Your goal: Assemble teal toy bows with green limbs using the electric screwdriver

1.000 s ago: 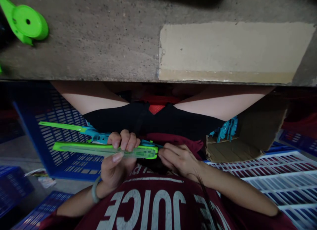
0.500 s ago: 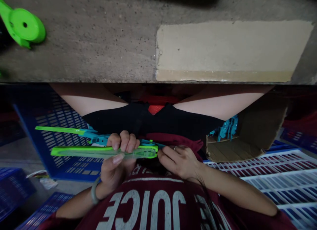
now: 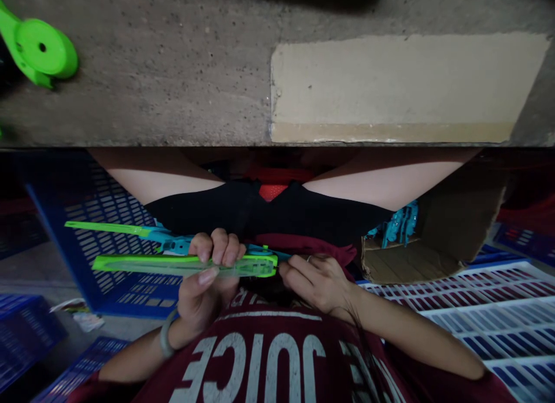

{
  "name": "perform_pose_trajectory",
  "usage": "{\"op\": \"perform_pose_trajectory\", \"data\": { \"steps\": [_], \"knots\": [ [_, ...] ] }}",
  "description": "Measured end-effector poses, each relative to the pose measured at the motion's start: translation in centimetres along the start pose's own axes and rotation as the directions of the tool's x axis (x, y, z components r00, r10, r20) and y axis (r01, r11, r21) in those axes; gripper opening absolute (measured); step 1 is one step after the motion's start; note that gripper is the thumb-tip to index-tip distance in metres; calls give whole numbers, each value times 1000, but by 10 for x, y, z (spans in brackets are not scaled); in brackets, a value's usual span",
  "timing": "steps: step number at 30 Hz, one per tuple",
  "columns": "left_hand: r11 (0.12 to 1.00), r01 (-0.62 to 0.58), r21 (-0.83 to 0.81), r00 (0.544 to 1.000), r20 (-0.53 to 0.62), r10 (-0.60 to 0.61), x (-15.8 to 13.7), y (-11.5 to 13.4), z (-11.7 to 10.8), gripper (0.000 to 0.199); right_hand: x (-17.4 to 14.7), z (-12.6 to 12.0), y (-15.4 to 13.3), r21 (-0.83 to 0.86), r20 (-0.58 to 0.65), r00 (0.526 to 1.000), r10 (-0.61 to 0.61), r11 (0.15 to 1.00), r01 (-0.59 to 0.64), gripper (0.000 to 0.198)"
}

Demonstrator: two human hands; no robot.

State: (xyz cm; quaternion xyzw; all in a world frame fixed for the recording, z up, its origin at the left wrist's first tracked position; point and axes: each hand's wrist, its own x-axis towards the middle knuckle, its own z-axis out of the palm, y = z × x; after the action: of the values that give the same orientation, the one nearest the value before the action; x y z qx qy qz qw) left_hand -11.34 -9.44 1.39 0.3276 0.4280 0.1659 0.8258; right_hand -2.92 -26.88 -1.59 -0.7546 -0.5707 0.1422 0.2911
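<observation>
Head view: the left hand is closed in a firm hold, its fingers curled over from the far side and its thumb pressed on the near side of a long green piece with a translucent strip along it. This piece lies level across the grip, its longer end reaching out to the left of that hand and its shorter end stopping just beside the fingertips of the right hand. A turquoise piece passes beneath the left hand's fingers, just beyond the green one; a thin green arm extends from it, farther left. Whether the two pieces are joined is hidden by the fingers.

Bent and bunched together, the right hand's fingers meet the narrow turquoise tip; whether they pinch it cannot be told, as the contact is covered. One of those fingers wears a ring, and a pale bracelet circles the wrist below the left hand.

Both hands work above the lap, in front of a maroon shirt. Ahead of them is the surface, bearing a cardboard sheet ahead of the right hand and a round green part far ahead and left of the left hand. Behind the turquoise piece, left of the left hand, is a blue basket. Right of the right hand are a cardboard box containing turquoise parts and, nearer the body, a white slatted basket.
</observation>
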Motion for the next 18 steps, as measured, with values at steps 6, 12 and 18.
{"op": "perform_pose_trajectory", "data": {
  "steps": [6, 12, 18],
  "knots": [
    [1000, 3, -3, 1000, 23, -3, -2, 0, -1, 41, -2, -6, 9, 17, 36, 997, -67, 998, 67, 29],
    [1000, 1, -16, 998, 62, 0, -3, -1, -4, 38, 5, -9, 11, 19, 77, 991, -108, 994, 107, 29],
    [1000, 3, -25, 998, 62, -2, -3, -1, -4, 36, 4, -6, 3, -24, -8, 996, -86, 996, 86, 25]
  ]
}}
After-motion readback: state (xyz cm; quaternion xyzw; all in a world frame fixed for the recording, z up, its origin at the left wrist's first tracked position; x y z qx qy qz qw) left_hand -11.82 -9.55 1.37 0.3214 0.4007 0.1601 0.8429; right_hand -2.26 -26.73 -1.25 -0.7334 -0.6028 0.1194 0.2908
